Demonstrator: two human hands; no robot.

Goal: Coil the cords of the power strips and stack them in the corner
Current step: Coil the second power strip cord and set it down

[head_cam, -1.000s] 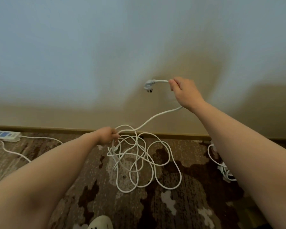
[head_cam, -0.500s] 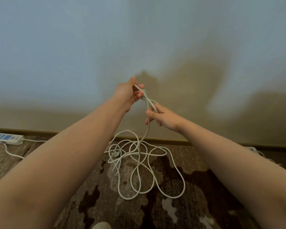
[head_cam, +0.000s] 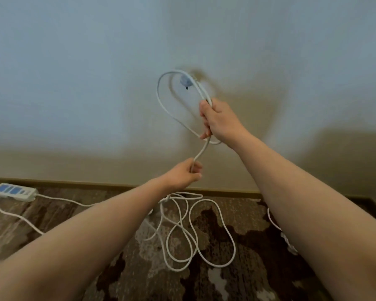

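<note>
My right hand [head_cam: 218, 121] is raised in front of the wall and grips a loop of white cord [head_cam: 164, 105], with the plug [head_cam: 186, 81] sticking out above it. Below it, my left hand [head_cam: 186, 173] pinches the same cord where it runs down. The rest of that cord lies in loose tangled loops [head_cam: 195, 231] on the carpet under my arms. A white power strip with blue sockets [head_cam: 14, 191] lies by the baseboard at far left, its cord trailing along the floor.
A brown patterned carpet [head_cam: 237, 279] covers the floor up to a wooden baseboard [head_cam: 96, 185] and a pale wall. Another bunch of white cord [head_cam: 287, 244] shows partly behind my right forearm.
My hands have swapped heights: the right rose holding a formed loop with the plug, and the left dropped lower along the cord. Less cord lies on the carpet.
</note>
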